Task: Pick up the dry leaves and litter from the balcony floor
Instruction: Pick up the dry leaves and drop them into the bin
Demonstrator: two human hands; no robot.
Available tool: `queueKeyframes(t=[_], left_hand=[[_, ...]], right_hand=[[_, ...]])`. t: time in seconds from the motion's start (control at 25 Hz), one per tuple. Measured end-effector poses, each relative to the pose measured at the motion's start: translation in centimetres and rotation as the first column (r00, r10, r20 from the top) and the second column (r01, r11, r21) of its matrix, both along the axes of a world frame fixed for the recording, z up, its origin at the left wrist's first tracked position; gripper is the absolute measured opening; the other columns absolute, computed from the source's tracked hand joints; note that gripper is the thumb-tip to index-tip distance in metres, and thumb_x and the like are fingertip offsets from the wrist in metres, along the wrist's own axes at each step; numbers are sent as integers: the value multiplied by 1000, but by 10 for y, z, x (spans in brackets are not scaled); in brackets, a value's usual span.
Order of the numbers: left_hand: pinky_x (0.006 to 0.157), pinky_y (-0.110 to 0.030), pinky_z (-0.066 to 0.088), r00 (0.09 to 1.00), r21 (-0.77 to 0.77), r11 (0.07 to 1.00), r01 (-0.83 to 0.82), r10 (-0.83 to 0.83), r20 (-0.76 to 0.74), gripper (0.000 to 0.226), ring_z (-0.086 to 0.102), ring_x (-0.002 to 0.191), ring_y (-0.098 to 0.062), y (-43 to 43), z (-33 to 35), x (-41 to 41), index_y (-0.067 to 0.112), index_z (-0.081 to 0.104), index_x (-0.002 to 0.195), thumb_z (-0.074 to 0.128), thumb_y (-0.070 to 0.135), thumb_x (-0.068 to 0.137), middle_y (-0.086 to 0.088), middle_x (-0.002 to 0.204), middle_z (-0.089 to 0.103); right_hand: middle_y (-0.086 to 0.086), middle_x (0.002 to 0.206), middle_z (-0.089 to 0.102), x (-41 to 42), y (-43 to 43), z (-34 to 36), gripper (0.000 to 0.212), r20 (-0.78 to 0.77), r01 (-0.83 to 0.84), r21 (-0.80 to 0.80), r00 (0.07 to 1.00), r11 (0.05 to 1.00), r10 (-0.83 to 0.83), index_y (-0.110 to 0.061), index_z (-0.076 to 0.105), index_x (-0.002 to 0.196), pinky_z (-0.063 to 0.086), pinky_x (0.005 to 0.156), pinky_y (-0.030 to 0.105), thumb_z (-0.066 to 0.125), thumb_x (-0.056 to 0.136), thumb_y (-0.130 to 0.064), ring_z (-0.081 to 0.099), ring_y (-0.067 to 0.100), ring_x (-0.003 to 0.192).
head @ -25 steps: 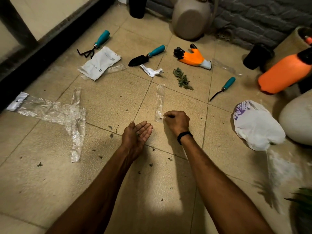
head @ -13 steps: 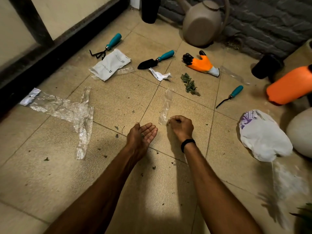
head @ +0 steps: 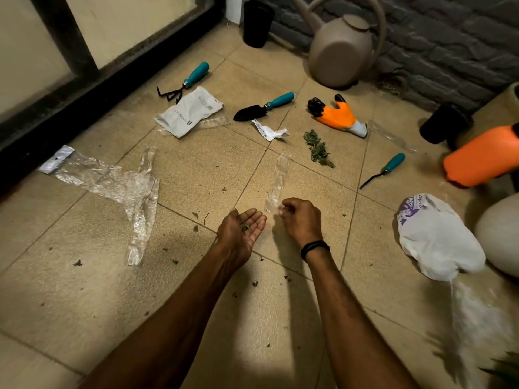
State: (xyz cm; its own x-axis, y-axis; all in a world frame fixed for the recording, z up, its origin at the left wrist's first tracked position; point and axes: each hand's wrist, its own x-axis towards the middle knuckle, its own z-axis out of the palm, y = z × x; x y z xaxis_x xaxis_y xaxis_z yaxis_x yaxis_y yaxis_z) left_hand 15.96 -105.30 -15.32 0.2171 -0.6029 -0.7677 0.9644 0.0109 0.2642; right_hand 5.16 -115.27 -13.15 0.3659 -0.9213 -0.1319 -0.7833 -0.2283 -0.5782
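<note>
My left hand [head: 243,228] lies open, palm up, just above the tiled floor, with a few dry leaf bits [head: 245,227] in the palm. My right hand [head: 302,220] is right of it, its fingers curled and its fingertips pinched together on what looks like a tiny leaf bit. It sits at the near end of a clear plastic strip [head: 279,178]. A clump of dry leaves [head: 318,148] lies farther out. Small leaf crumbs [head: 195,228] dot the tiles around my arms.
Litter: a large clear wrapper [head: 112,183] at left, a white pouch [head: 191,110], a paper scrap [head: 269,133], a white bag [head: 438,240] at right. Also a trowel [head: 264,108], rake [head: 182,84], weeder [head: 384,169], orange glove [head: 337,115], watering can [head: 342,49], orange bottle [head: 483,158].
My right hand has lifted slightly off the floor at the strip's end, fingers still curled. Leaf bits now show in my left palm. The camera has tilted up a little.
</note>
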Motion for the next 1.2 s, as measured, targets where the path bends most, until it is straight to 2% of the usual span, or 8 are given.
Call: queueKeyframes(t=[0.12, 0.28, 0.52, 0.68, 0.84, 0.96, 1.08, 1.2], left_hand=[[82, -36, 58, 999, -1, 999, -38, 38, 5, 50, 68, 104, -33, 3, -2, 7, -6, 62, 115, 33, 34, 108, -23, 112, 68], [78, -35, 58, 999, 9, 999, -43, 43, -3, 51, 68, 103, -32, 2, -6, 6, -6, 62, 116, 34, 35, 108, -23, 113, 68], [80, -35, 58, 1000, 30, 999, -20, 19, 13, 51, 68, 101, -32, 2, -3, -3, -7, 62, 114, 34, 35, 108, -24, 112, 68], [78, -34, 58, 995, 71, 997, -38, 31, 96, 51, 69, 98, -31, 1, -3, 0, -7, 62, 111, 34, 35, 108, -23, 108, 69], [55, -27, 56, 993, 75, 995, -64, 55, 105, 49, 71, 69, -22, -1, 4, 5, -4, 63, 108, 32, 34, 108, -17, 83, 72], [44, -21, 50, 991, 58, 990, -131, 129, 36, 45, 63, 48, -15, 0, 9, 11, 0, 61, 91, 33, 31, 109, -9, 61, 66], [66, -27, 56, 983, 75, 981, -182, 180, 29, 46, 69, 79, -22, 5, 7, 26, 0, 62, 94, 34, 34, 108, -15, 86, 70], [72, -27, 54, 965, 142, 957, -253, 240, 107, 46, 67, 85, -24, 11, 5, 52, 2, 64, 92, 35, 34, 107, -14, 92, 68]], right_hand=[[9, 97, 62, -4, -15, -22, 14, -200, -124, -42, 973, 991, 113, -10, 62, 87, 40, 67, 19, 71, 83, -20, 56, 20, 86], [6, 88, 55, 2, -13, -31, 16, -144, -118, -103, 984, 988, 103, 0, 63, 72, 35, 61, 3, 66, 87, -5, 48, 8, 71], [12, 100, 64, -1, 4, -42, 17, -199, 32, -179, 978, 983, -68, -10, 70, 102, 45, 75, 25, 54, 96, -11, 60, 23, 91], [-5, 88, 70, 2, 13, -21, 8, 20, 189, 166, 981, 968, -195, -15, 72, 87, 45, 76, 19, 65, 90, -17, 65, 12, 87], [-6, 85, 76, 26, 38, 8, 10, 260, -165, 414, 964, 895, 58, -18, 77, 90, 58, 78, 25, 71, 86, -13, 70, 7, 79], [-10, 88, 76, 46, 35, 14, 17, 206, -267, 313, 956, 911, 210, -22, 79, 92, 56, 79, 18, 69, 86, -9, 70, 1, 80], [-7, 98, 75, 63, 17, 12, 15, 166, -156, 143, 977, 977, 132, -18, 77, 101, 46, 81, 7, 69, 88, -16, 67, 2, 90], [2, 93, 71, 90, 11, -5, 12, 17, -243, -2, 970, 970, 243, -12, 74, 93, 43, 79, 16, 62, 92, -14, 63, 14, 88]])
